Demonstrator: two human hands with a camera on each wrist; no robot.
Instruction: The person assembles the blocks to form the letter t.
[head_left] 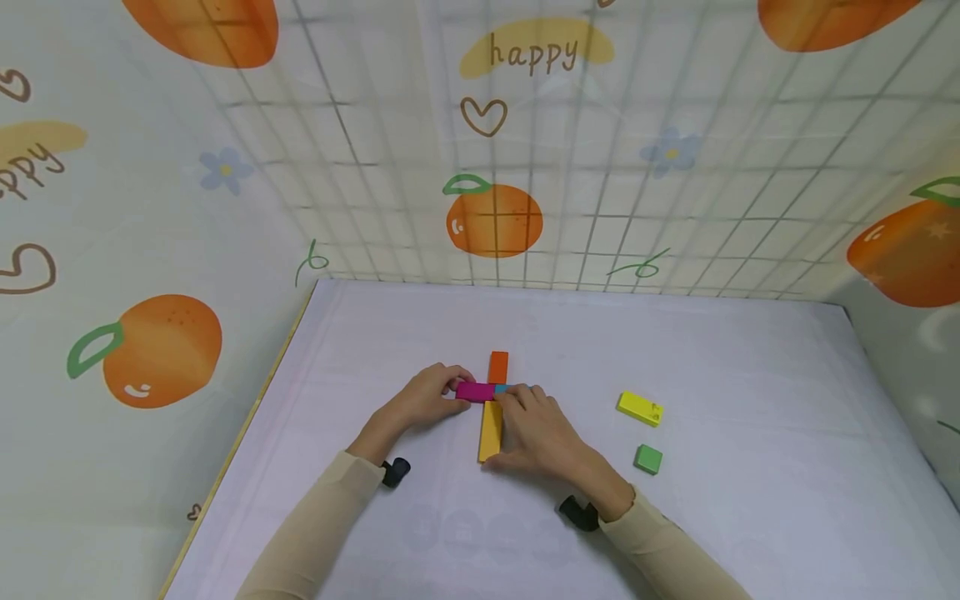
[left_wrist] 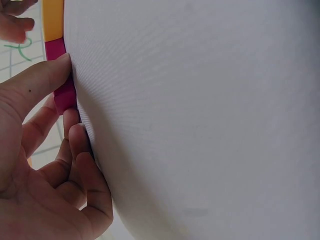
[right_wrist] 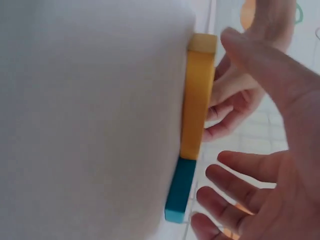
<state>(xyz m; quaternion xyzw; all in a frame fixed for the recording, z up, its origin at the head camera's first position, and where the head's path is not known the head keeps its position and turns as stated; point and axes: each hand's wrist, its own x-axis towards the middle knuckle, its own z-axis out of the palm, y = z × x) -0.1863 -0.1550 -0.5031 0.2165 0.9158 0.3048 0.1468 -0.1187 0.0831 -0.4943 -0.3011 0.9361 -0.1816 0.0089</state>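
Observation:
Between the thumb and fingers of my left hand is a magenta block, pinched at its left end; the left wrist view shows the thumb on its side. A long orange-yellow block runs toward me from the magenta one. Beside the magenta block lies a blue block, partly covered by my right hand in the head view. In the right wrist view, my right fingers are spread loosely beside the orange-yellow block and the blue block, with gaps visible. An orange-red block extends away behind them.
Off to the right lie a yellow block with small markings at one end and a small green block. The white tabletop meets a patterned curtain at the back. Each wrist wears a black device.

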